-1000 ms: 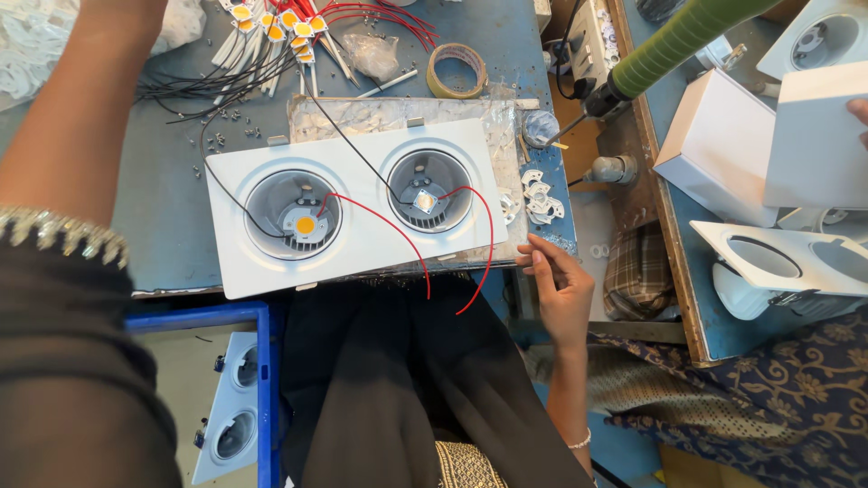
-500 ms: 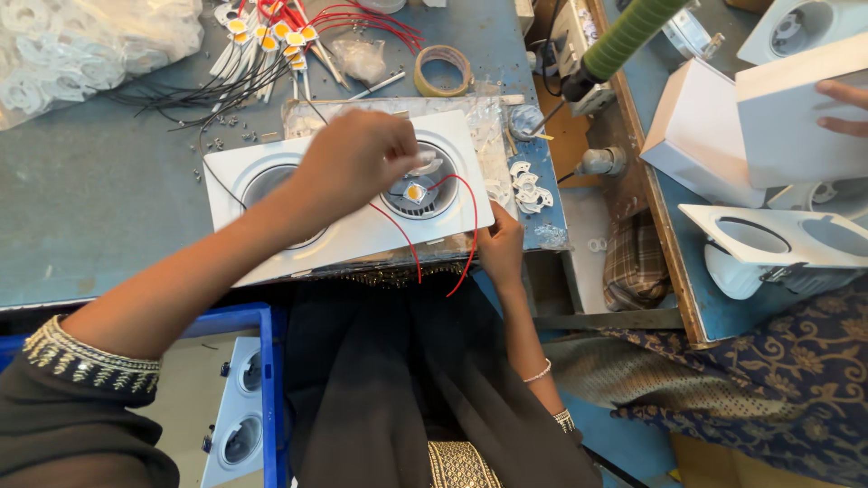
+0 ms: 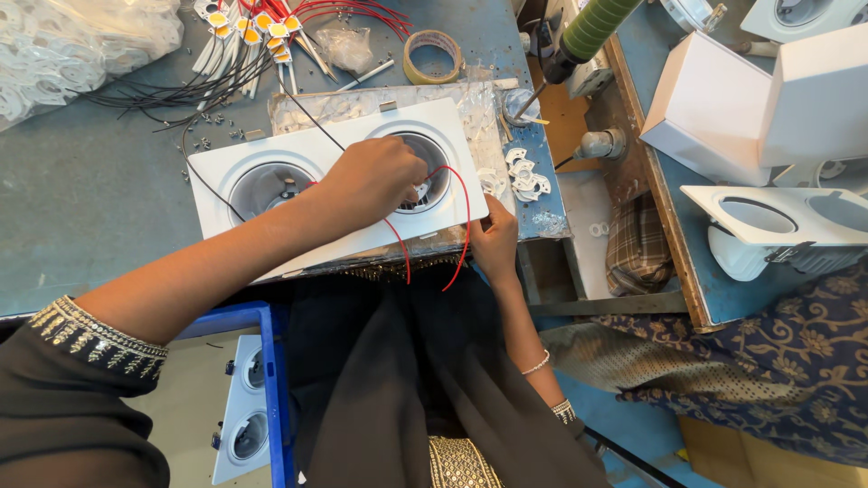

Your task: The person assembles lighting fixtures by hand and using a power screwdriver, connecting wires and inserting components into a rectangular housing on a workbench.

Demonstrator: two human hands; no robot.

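Note:
A white twin downlight housing (image 3: 217,185) lies on the blue-grey bench, with two round wells. My left hand (image 3: 372,181) reaches across it, fingers bent down into the right well (image 3: 438,185), where they hide what they touch. Red wires (image 3: 467,212) loop out of that well over the front edge. A black wire (image 3: 307,113) runs from the back of the bench towards the left well (image 3: 271,185). My right hand (image 3: 495,239) grips the housing's front right corner.
At the back lie a bundle of yellow LED chips with red and black wires (image 3: 258,23), a tape roll (image 3: 437,56) and a green-handled tool (image 3: 592,27). White clips (image 3: 524,176) sit right of the housing. More white housings (image 3: 778,221) and boxes (image 3: 723,108) stand right; a blue bin (image 3: 271,361) is below.
My left arm came in from the left and its hand settled over the right well. The housing has turned slightly, and my right hand stays on its corner.

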